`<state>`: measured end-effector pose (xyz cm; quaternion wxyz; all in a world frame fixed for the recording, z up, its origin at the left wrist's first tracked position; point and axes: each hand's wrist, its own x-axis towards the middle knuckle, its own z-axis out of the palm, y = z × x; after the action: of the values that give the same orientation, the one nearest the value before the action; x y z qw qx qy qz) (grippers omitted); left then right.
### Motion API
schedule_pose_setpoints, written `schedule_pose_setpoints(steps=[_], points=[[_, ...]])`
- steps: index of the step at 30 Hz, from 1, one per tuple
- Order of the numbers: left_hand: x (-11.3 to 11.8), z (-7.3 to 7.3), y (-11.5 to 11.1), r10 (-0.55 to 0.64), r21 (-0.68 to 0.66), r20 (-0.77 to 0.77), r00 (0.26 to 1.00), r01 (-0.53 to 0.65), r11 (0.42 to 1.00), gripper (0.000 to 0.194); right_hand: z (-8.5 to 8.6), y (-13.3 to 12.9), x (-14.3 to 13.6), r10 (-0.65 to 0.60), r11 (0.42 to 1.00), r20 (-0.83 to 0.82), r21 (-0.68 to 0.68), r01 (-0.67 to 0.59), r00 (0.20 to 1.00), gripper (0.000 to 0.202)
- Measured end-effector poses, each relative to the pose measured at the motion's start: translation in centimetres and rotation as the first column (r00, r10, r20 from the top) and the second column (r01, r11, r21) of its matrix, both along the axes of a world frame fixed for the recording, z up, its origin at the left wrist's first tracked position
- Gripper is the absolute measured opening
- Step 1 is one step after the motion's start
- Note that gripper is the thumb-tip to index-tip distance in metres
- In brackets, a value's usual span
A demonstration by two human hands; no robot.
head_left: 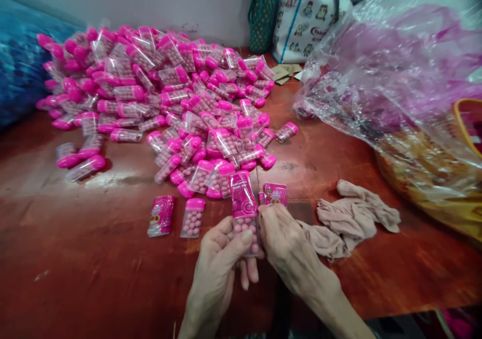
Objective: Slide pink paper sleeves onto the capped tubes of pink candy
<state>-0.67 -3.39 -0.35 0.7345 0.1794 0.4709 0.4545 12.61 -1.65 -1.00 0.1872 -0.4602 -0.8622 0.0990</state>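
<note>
My left hand (222,263) grips a clear candy container (245,228) of pink balls, thumb across its front. A printed pink wrapper (243,193) covers the container's upper part. My right hand (288,243) is against the container's right side, its fingers bent inward; their tips are mostly hidden. Just beyond my right hand lie some flat pink wrappers (275,194). To the left, a pink-capped container (193,218) lies beside a stack of flat wrappers (161,216).
A large pile of pink-capped containers (128,85) covers the back of the red table (94,258). At right are a crumpled beige cloth (350,218), a yellow basket (425,198) and clear plastic bags (376,78). A blue bag (22,63) stands left, a white bag (305,22) behind.
</note>
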Motion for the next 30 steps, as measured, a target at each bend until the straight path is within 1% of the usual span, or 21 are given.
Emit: schedule_pose_setpoints(steps=[4,6,9,12,15,18,25,30], points=[[0.2,-0.3,0.0,0.025,-0.005,0.027,0.999,-0.024,1.0,0.017,-0.3,0.1,0.1,0.048,0.986,0.035,0.158,-0.053,0.998,0.03],[0.3,-0.4,0.0,0.021,-0.008,0.038,0.999,-0.02,1.0,0.017,-0.5,0.1,0.1,0.054,0.975,0.014,0.214,-0.056,0.998,0.028],[0.5,-0.3,0.0,0.017,-0.015,0.007,1.0,-0.017,1.0,0.016,-0.9,0.1,0.2,0.064,0.977,-0.004,0.202,-0.062,0.998,0.018],[0.5,-0.2,0.0,0.022,-0.01,-0.035,0.999,-0.023,1.0,0.013,-1.6,0.2,0.3,0.067,0.979,-0.001,0.193,-0.065,0.998,0.019],[0.4,-0.2,0.0,0.017,-0.026,-0.04,0.999,-0.018,1.0,0.013,-2.3,0.5,0.3,0.056,0.967,-0.051,0.25,-0.042,0.997,0.021],[0.3,-0.4,0.1,0.003,-0.046,-0.036,0.999,-0.005,0.999,0.014,-2.8,0.8,0.2,0.07,0.951,-0.133,0.31,-0.025,0.989,0.018],[0.4,-0.8,0.2,-0.002,0.01,-0.07,0.998,0.003,1.0,0.011,-3.1,0.8,0.2,0.025,0.932,-0.188,0.361,0.045,0.982,0.015],[0.5,-0.9,0.0,-0.01,0.03,-0.086,0.996,0.013,0.999,0.011,-3.3,0.6,0.1,0.037,0.924,-0.233,0.378,0.055,0.972,0.022]])
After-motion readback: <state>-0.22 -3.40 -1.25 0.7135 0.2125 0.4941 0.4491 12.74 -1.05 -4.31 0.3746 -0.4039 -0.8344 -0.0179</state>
